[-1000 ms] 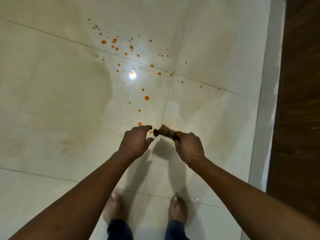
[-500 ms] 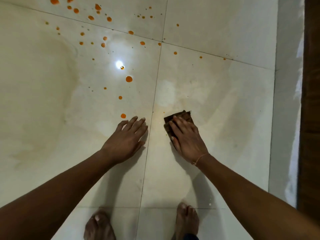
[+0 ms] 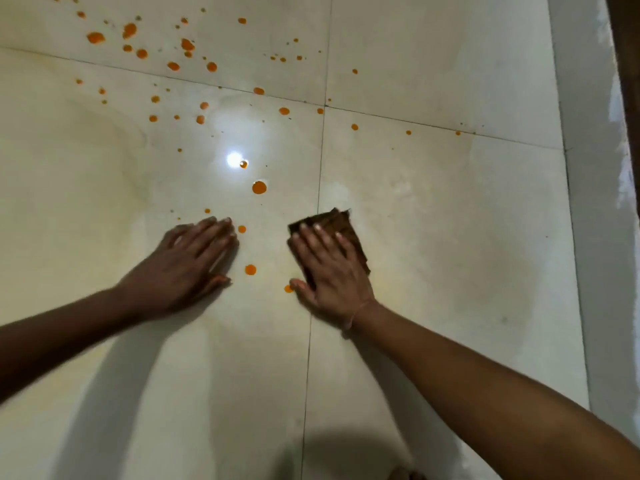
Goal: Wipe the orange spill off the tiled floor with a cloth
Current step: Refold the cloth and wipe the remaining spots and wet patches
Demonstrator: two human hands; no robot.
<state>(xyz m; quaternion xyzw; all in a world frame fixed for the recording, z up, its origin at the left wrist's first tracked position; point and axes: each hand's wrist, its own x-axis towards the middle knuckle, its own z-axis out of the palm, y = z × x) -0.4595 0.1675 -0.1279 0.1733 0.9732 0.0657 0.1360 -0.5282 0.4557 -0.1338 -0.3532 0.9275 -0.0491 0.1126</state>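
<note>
One folded brown cloth (image 3: 334, 219) is pressed flat on the pale tiled floor (image 3: 433, 237), just beyond the middle of the view and across the grout line (image 3: 313, 306) that runs away from the person. Its long axis is laid roughly along that line, with the far end leaning slightly left. The far short edge is turned toward the thicker part of the spill. Its near end is hidden under the palm.

The cloth is covered by the right hand (image 3: 332, 275), whose fingers are held straight and close together on top of it; nothing is gripped. A thin thread band (image 3: 353, 317) is seen at that wrist. One orange drop (image 3: 288, 288) is touched by the thumb.

The left hand (image 3: 188, 265) is laid palm down on the bare tile, well apart from the cloth, fingers straight and narrowly spaced. Two drops are left between the hands, and a larger drop (image 3: 259, 187) lies just beyond them.

Many more orange spots (image 3: 187, 45) are scattered across the far left tiles. A bright light reflection (image 3: 234, 159) is seen among them. A grey skirting strip (image 3: 588, 202) and dark wood (image 3: 630, 64) are seen along the right edge.
</note>
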